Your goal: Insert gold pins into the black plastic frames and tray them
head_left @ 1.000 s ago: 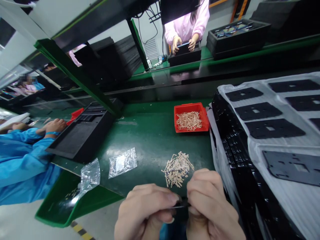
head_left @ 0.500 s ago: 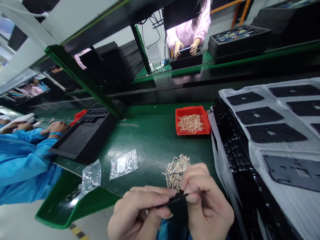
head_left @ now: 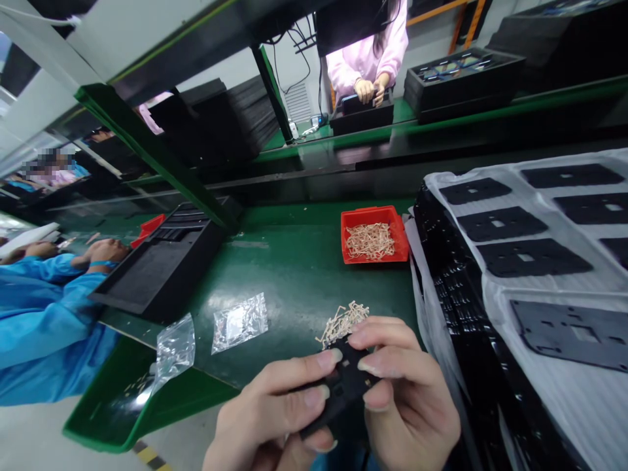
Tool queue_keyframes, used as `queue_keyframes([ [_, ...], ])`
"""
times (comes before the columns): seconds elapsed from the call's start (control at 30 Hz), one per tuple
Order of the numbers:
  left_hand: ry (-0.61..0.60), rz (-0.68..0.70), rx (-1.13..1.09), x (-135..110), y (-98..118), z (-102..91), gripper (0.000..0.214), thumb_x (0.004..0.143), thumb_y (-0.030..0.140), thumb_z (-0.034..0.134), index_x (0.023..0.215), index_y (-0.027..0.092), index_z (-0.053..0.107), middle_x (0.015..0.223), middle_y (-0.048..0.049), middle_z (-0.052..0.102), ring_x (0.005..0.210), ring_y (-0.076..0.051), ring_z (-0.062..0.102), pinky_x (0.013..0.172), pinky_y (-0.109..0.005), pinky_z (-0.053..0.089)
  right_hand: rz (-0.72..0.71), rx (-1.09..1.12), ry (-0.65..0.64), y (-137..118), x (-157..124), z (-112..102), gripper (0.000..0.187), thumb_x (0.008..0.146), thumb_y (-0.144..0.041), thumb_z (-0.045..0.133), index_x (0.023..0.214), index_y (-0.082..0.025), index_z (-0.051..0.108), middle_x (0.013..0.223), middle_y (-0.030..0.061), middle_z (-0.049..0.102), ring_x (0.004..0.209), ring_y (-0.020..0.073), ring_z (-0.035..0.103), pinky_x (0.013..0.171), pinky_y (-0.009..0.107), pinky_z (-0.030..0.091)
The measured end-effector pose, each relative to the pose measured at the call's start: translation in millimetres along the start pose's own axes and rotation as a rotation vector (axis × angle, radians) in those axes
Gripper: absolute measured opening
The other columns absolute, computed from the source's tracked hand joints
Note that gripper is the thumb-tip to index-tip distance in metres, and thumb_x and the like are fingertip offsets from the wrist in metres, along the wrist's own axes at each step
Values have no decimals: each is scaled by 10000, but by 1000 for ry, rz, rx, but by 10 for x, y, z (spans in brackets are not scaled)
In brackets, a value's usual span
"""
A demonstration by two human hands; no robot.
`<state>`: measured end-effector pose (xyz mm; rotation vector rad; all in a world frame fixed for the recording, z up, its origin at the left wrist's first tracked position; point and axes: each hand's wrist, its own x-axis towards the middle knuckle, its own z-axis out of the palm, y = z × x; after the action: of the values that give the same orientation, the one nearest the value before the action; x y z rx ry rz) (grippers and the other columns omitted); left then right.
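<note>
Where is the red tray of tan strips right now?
In the head view, the red tray sits on the green bench, beyond the loose strips, just left of the stacked black trays.

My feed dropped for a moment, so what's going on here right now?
A person holds a small black perforated plate in both hands, the left hand and right hand gripping it above a green workbench. Just beyond lies a loose pile of pale strips, with more in a red tray. Black plates lie on white sheeting to the right. A co-worker in blue is at left, another in pink across the line.
</note>
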<state>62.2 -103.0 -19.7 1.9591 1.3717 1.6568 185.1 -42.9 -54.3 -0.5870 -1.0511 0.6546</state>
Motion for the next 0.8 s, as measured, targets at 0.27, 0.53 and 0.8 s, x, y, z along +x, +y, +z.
queue_keyframes([
  [0.27, 20, 36, -20, -44, -30, 35, 58, 969, 220, 773, 1017, 190, 764, 1205, -11, 830, 1017, -160, 818, 936, -224, 676, -119, -1, 8, 2, 4, -12, 215, 1047, -233, 663, 840, -178, 661, 789, -9, 742, 684, 134, 703, 788, 382, 598],
  [0.53, -25, -117, -100, -19, 71, 69, 85, 994, 273, 756, 1075, 248, 767, 1151, -42, 847, 1001, -223, 837, 783, -277, 727, -217, -75, 73, 14, -30, -1, 335, 1050, -263, 678, 739, -154, 617, 782, -37, 699, 689, 99, 689, 772, 331, 607],
  [0.8, 51, -189, -97, -35, 126, 243, 60, 1000, 288, 750, 1028, 251, 788, 1054, -2, 864, 928, -165, 833, 796, -204, 706, -90, 1, 85, -25, 22, -59, 235, 1042, -266, 683, 839, -150, 661, 742, -44, 637, 693, 104, 624, 768, 319, 599],
])
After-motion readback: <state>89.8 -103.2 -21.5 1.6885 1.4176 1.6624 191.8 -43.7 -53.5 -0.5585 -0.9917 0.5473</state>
